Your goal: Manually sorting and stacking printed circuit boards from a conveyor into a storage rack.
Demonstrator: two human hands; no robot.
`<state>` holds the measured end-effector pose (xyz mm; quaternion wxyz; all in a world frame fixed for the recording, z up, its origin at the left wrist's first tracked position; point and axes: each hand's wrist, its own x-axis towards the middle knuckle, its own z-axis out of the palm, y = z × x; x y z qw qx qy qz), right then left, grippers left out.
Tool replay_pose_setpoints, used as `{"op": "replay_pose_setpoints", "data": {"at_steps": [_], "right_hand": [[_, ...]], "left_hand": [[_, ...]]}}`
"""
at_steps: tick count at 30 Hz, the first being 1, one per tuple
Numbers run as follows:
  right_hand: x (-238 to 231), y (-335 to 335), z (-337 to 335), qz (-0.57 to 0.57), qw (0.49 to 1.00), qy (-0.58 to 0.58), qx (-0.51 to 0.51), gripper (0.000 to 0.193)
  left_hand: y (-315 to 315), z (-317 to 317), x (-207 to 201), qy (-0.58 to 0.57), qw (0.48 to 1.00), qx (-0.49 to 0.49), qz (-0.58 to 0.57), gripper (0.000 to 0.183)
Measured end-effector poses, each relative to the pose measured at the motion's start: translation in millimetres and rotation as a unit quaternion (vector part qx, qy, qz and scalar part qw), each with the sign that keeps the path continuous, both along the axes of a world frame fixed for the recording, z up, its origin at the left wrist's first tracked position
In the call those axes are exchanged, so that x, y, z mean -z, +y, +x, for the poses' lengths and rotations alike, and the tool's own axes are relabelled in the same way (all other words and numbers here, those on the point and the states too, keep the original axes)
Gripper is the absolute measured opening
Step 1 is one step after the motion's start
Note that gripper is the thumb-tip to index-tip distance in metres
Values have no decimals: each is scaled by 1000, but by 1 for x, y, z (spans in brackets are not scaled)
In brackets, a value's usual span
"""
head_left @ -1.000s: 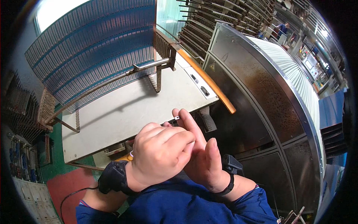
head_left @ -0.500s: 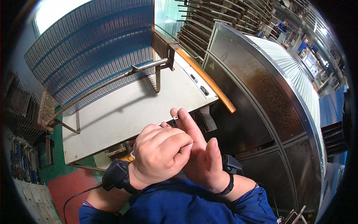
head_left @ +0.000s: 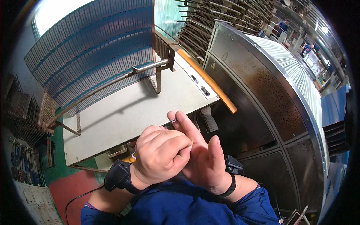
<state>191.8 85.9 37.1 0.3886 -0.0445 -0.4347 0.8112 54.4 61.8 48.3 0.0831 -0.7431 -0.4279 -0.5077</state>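
Both my hands are raised close together before my chest, short of the table's near edge. My left hand (head_left: 162, 152) is closed, its fingers curled and pressed against the inner side of the right hand. What it pinches, if anything, is hidden. My right hand (head_left: 200, 159) is open, palm turned toward the left hand, thumb up and fingers stretched out. A small white piece (head_left: 173, 120) shows at the right fingers, near the tips; whether it is gripped or stuck there I cannot tell. Below the left hand a thin white loop (head_left: 134, 155) peeks out.
Behind my hands stands a white table (head_left: 112, 118) carrying a metal rack (head_left: 125, 76) of blue-banded slats. An orange bar (head_left: 221, 98) runs along its right end, beside two small black objects (head_left: 205, 91). A large metal cabinet (head_left: 258, 86) fills the right side. People are in the far background.
The right fingertips have shifted slightly left and down, and the white piece now shows less. My left hand stays closed in nearly the same place.
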Motion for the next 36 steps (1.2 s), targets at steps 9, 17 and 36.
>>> {"op": "replay_pose_setpoints", "data": {"at_steps": [9,17,36], "right_hand": [[-1,-2,1,-40,998,35,-18,90],[-3,-1,3,-71,995,46,-44,91],[-7,3,7,-104,991,45,-78,94]], "left_hand": [[1,-1,1,-8,1000,7,17,21],[-3,-5,2,0,1000,19,4,18],[-19,-20,2,-77,987,132,-49,16]]}}
